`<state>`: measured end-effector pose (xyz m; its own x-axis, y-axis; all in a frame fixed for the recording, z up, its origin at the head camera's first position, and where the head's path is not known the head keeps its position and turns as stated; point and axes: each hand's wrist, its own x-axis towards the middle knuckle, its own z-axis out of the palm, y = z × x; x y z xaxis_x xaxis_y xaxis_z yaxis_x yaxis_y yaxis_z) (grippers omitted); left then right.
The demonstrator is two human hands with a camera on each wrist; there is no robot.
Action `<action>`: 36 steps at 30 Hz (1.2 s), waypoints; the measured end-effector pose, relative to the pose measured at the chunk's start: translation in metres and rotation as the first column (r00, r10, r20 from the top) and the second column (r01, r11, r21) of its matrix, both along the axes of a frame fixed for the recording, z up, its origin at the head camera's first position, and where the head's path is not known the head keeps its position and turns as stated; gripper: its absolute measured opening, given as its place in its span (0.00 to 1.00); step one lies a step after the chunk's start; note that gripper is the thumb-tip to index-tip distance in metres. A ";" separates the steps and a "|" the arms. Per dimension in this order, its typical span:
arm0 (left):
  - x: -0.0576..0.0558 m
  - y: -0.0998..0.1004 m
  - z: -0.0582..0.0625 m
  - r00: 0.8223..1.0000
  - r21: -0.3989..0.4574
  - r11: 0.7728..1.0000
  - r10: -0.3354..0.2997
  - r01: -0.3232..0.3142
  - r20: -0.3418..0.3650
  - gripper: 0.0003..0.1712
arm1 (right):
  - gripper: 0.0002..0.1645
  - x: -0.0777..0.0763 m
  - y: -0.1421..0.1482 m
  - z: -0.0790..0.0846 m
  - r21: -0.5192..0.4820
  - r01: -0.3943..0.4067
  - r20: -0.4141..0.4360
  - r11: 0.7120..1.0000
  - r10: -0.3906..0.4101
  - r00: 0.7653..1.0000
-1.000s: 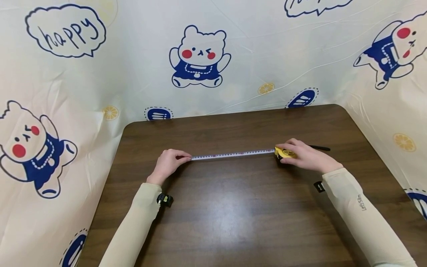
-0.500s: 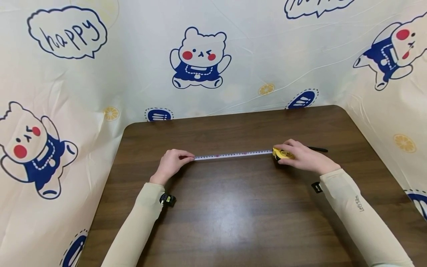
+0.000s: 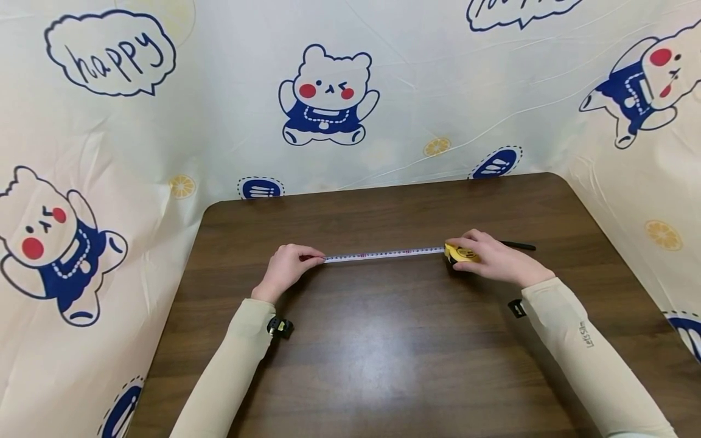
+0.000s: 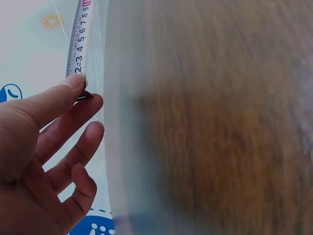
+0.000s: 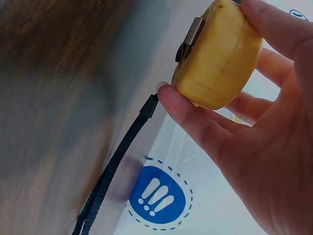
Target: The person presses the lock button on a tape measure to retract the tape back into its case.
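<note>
A yellow tape measure (image 3: 459, 254) is gripped in my right hand (image 3: 499, 258), on the right half of the table. From it the white tape blade (image 3: 383, 253) runs out straight to the left. My left hand (image 3: 286, 267) pinches the blade's free end between thumb and forefinger; in the left wrist view the other fingers (image 4: 80, 152) stay loosely bent below it. The right wrist view shows the yellow case (image 5: 220, 58) held between thumb and fingers, with a metal clip (image 5: 190, 39) on its side. A black wrist strap (image 5: 117, 156) trails from the case.
The brown wooden table (image 3: 372, 353) has rounded far corners. Behind it and along both sides hangs a pale printed cloth (image 3: 230, 109) with cartoon bears. Small black wrist cameras (image 3: 281, 328) sit on the sleeves.
My left hand has moved to the right and my right hand slightly to the left, both still holding the tape measure. The stretch of blade between them has become shorter.
</note>
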<state>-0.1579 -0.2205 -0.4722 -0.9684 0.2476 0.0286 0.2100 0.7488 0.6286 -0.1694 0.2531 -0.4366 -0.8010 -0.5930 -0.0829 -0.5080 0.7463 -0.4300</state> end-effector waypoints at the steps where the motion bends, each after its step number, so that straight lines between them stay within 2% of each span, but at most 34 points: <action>1: 0.000 0.001 0.000 1.000 0.001 1.000 0.001 -0.001 0.000 0.09 | 0.34 0.000 -0.001 0.000 -0.001 -0.002 -0.001 1.000 0.002 1.000; 19: 0.000 0.011 -0.003 1.000 0.003 1.000 -0.023 0.023 -0.019 0.08 | 0.36 0.001 -0.012 -0.002 0.003 -0.009 0.008 1.000 0.009 1.000; 36: -0.002 0.022 -0.002 1.000 0.003 1.000 -0.018 0.018 0.002 0.09 | 0.36 0.002 -0.023 -0.002 -0.014 -0.031 -0.017 0.999 0.031 0.999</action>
<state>-0.1594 -0.1989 -0.4743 -0.9639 0.2648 0.0278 0.2223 0.7430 0.6313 -0.1676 0.2305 -0.4383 -0.7834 -0.6186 -0.0607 -0.5381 0.7238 -0.4320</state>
